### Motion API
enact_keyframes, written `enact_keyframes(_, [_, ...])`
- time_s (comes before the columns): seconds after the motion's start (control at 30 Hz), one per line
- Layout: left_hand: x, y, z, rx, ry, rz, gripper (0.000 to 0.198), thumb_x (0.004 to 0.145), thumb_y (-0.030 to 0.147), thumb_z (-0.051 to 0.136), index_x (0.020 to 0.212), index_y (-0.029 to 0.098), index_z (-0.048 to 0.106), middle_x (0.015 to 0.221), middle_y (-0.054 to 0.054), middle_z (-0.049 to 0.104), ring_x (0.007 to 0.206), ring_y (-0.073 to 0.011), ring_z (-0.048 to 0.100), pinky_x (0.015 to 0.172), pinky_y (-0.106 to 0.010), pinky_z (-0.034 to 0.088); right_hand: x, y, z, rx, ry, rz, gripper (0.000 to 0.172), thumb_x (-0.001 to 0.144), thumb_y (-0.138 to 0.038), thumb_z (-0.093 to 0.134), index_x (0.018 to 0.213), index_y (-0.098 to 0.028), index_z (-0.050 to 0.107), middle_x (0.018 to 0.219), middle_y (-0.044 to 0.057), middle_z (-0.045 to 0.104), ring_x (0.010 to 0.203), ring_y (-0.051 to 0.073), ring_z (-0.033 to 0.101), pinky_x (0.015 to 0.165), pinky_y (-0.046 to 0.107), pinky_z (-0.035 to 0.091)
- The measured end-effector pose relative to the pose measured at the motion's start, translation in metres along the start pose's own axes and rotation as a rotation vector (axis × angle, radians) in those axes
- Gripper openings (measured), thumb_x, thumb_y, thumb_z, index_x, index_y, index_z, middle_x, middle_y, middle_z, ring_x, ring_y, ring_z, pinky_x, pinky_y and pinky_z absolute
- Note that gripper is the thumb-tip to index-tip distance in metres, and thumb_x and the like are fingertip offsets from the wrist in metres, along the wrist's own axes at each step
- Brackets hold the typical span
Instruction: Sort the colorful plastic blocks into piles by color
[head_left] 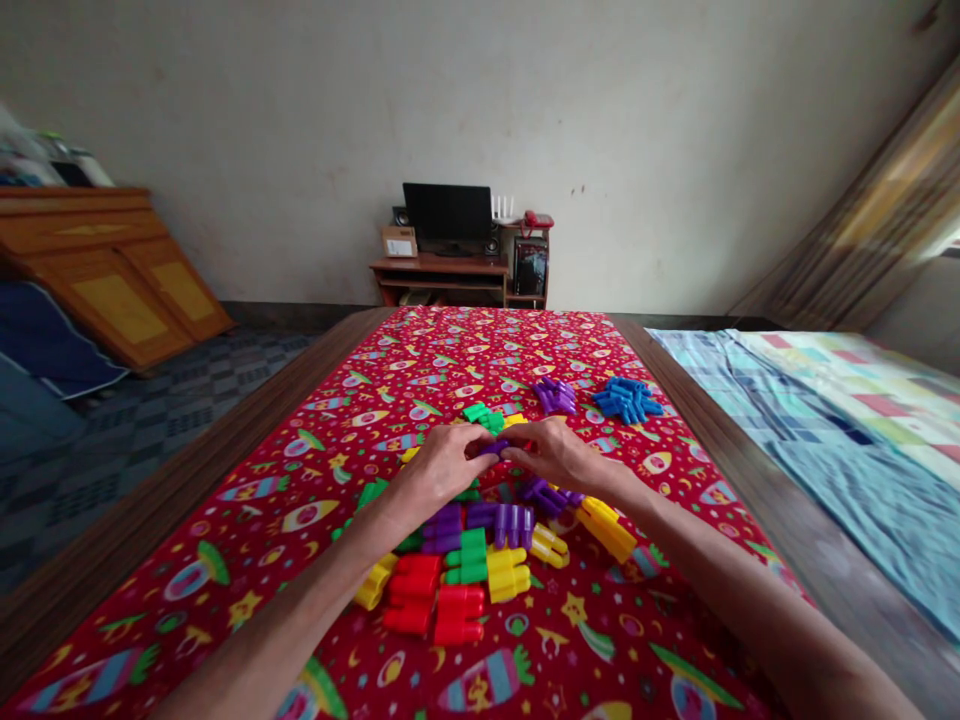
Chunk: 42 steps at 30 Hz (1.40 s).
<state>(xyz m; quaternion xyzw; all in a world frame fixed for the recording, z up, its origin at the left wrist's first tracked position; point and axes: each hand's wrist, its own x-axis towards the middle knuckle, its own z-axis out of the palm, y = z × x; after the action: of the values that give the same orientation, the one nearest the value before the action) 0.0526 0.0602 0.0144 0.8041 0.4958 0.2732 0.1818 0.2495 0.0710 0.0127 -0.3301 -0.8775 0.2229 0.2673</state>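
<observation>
My left hand (441, 466) and my right hand (553, 454) meet above a red patterned cloth (420, 380) on a table. Together they pinch a small purple plastic block (495, 448) between their fingertips. Below my wrists lies a pile of interlocking blocks (480, 565): red, yellow, green and purple ones. A green block (484, 416) sits just beyond my fingers.
A heap of purple blocks (556, 396) and a heap of blue blocks (627, 399) lie further back on the right. The wooden table edge (697, 400) borders a bed with a checked sheet (840, 420). A desk with a monitor (448, 216) stands at the wall.
</observation>
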Motion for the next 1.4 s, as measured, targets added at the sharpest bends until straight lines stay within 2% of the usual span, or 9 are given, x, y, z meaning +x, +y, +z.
enact_keyframes(0.13, [-0.002, 0.002, -0.001, -0.011, 0.018, -0.031, 0.02, 0.076, 0.021, 0.068, 0.095, 0.018, 0.066, 0.09, -0.004, 0.072, 0.077, -0.0192, 0.067, 0.071, -0.027, 0.05, 0.0, 0.012, -0.009, -0.099, 0.147, 0.111, 0.024, 0.089, -0.029, 0.055, 0.085, -0.014, 0.073, 0.064, 0.002, 0.066, 0.053, 0.009, 0.051, 0.053, 0.02, 0.032])
enact_keyframes(0.3, [-0.021, 0.005, 0.001, 0.181, -0.333, 0.075, 0.009, 0.079, 0.027, 0.066, 0.086, 0.023, 0.068, 0.09, -0.003, 0.073, 0.084, -0.0217, 0.067, 0.072, -0.028, 0.049, 0.0, 0.054, -0.024, -0.184, 0.327, 0.368, 0.027, 0.086, -0.03, 0.054, 0.081, -0.013, 0.074, 0.059, 0.002, 0.063, 0.053, 0.012, 0.053, 0.052, 0.022, 0.032])
enact_keyframes(0.4, [-0.029, 0.006, 0.0, 0.221, -0.403, 0.115, 0.013, 0.083, 0.031, 0.062, 0.091, 0.025, 0.071, 0.096, -0.004, 0.074, 0.092, -0.0235, 0.067, 0.078, -0.029, 0.048, -0.002, 0.07, -0.022, -0.251, 0.351, 0.422, 0.025, 0.083, -0.028, 0.055, 0.077, -0.013, 0.075, 0.058, 0.002, 0.064, 0.054, 0.013, 0.054, 0.052, 0.022, 0.033])
enact_keyframes(0.6, [-0.03, 0.007, -0.005, 0.333, -0.497, 0.106, 0.031, 0.075, 0.018, 0.064, 0.104, 0.027, 0.069, 0.105, -0.005, 0.072, 0.1, -0.0254, 0.066, 0.082, -0.03, 0.049, -0.005, 0.082, -0.02, -0.243, 0.451, 0.467, 0.031, 0.077, -0.016, 0.054, 0.1, -0.014, 0.074, 0.064, 0.003, 0.069, 0.06, 0.015, 0.06, 0.056, 0.022, 0.039])
enact_keyframes(0.77, [-0.022, 0.001, -0.002, 0.276, -0.358, 0.127, 0.016, 0.073, 0.018, 0.064, 0.088, 0.023, 0.07, 0.09, -0.004, 0.071, 0.088, -0.023, 0.067, 0.079, -0.03, 0.05, 0.0, 0.052, -0.022, -0.062, 0.317, 0.34, 0.026, 0.085, -0.021, 0.051, 0.097, -0.016, 0.074, 0.075, 0.004, 0.072, 0.066, 0.015, 0.064, 0.06, 0.022, 0.044])
enact_keyframes(0.93, [-0.005, -0.001, -0.001, 0.031, 0.036, 0.039, 0.014, 0.072, 0.02, 0.068, 0.085, 0.022, 0.063, 0.086, -0.002, 0.069, 0.08, -0.0196, 0.066, 0.073, -0.029, 0.053, 0.0, -0.002, -0.007, 0.09, -0.064, 0.045, 0.031, 0.092, -0.037, 0.052, 0.082, -0.014, 0.07, 0.067, 0.0, 0.065, 0.057, 0.009, 0.052, 0.053, 0.019, 0.036])
enact_keyframes(1.13, [-0.004, 0.005, 0.009, -0.152, 0.163, 0.054, 0.026, 0.075, 0.024, 0.068, 0.097, 0.021, 0.055, 0.098, -0.004, 0.064, 0.086, -0.0198, 0.065, 0.07, -0.03, 0.056, 0.003, 0.019, -0.01, -0.002, 0.175, 0.19, 0.027, 0.09, -0.03, 0.052, 0.073, -0.014, 0.067, 0.06, -0.001, 0.06, 0.053, 0.009, 0.047, 0.051, 0.019, 0.031])
enact_keyframes(1.27, [-0.017, 0.018, 0.015, -0.03, -0.082, 0.143, 0.017, 0.085, 0.03, 0.063, 0.1, 0.022, 0.06, 0.104, -0.005, 0.064, 0.091, -0.0196, 0.064, 0.084, -0.033, 0.053, 0.002, 0.065, -0.025, -0.208, 0.449, 0.334, 0.025, 0.088, -0.025, 0.049, 0.076, -0.016, 0.068, 0.063, 0.002, 0.063, 0.058, 0.014, 0.055, 0.056, 0.022, 0.036])
enact_keyframes(1.4, [-0.036, 0.025, 0.025, 0.106, -0.314, 0.183, 0.028, 0.084, 0.037, 0.065, 0.11, 0.025, 0.062, 0.111, -0.003, 0.063, 0.104, -0.0214, 0.062, 0.093, -0.031, 0.047, -0.004, 0.086, -0.029, -0.374, 0.371, 0.232, 0.025, 0.087, -0.014, 0.044, 0.092, -0.015, 0.069, 0.085, 0.01, 0.07, 0.077, 0.019, 0.062, 0.069, 0.025, 0.043])
